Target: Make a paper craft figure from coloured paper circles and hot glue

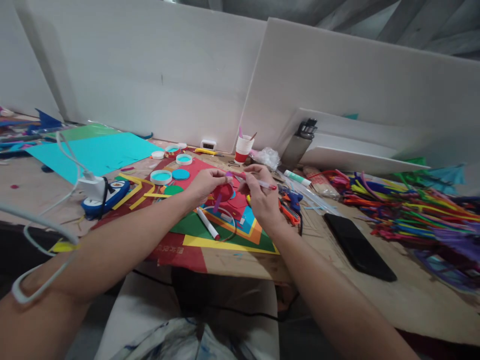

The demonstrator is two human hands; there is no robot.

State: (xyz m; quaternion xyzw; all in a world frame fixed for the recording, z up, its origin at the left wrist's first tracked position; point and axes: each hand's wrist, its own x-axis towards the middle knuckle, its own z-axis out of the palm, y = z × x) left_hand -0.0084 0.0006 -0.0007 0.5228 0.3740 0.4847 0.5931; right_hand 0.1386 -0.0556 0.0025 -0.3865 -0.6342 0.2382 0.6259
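My left hand [205, 187] is closed, thumb and forefinger pinching a small purple piece [228, 174], probably paper. My right hand [259, 192] grips a red pen [265, 184] with a pale, see-through barrel; its front end points left, close to the purple piece. Beneath both hands sits a round red piece [224, 192] with a purple strip [217, 204] hanging at its front. Stacked coloured sheets, with a green sheet [187, 223] among them, spread under this. A white marker with a red cap [208, 223] lies on top of them.
To the left are white-rimmed turquoise discs [161, 177], a turquoise sheet [97, 152] and a blue power strip [99, 204] with cables. A paper cup [243, 150] stands behind. Rightward are a glue gun [292, 197], a black phone [358, 245] and colourful pipe cleaners [408, 200].
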